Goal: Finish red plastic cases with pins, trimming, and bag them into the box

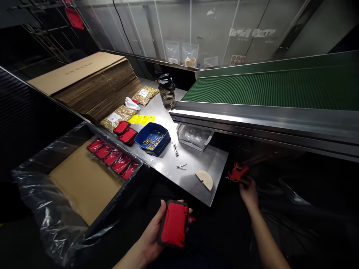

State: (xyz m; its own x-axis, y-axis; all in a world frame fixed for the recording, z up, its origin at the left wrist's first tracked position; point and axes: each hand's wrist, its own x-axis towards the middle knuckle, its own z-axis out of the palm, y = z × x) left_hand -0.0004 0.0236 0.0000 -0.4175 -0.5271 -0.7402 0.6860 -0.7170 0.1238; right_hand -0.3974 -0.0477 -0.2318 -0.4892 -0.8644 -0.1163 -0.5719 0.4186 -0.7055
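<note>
My left hand (153,233) is closed around a flat red-and-black plastic case (174,224), thumb along its left edge and fingers behind it. A small red piece (192,218) sticks out by the fingertips at its right side. Farther right, beyond the table's corner and below the conveyor, my right hand (248,192) has its fingers curled on an orange-red plastic piece (238,172). That piece is slightly blurred, and its exact kind does not show. Similar red cases (128,135) lie on the metal table (192,181); several more (112,157) sit in plastic in the lined box.
The plastic-lined box (84,186) stands left. On the table are a blue bin (162,145) of small brass parts, a knife (175,147), small pliers (181,166), a beige half-disc (205,179), a clear tray (195,137) and a bottle (166,91). A green conveyor (266,87) overhangs at right.
</note>
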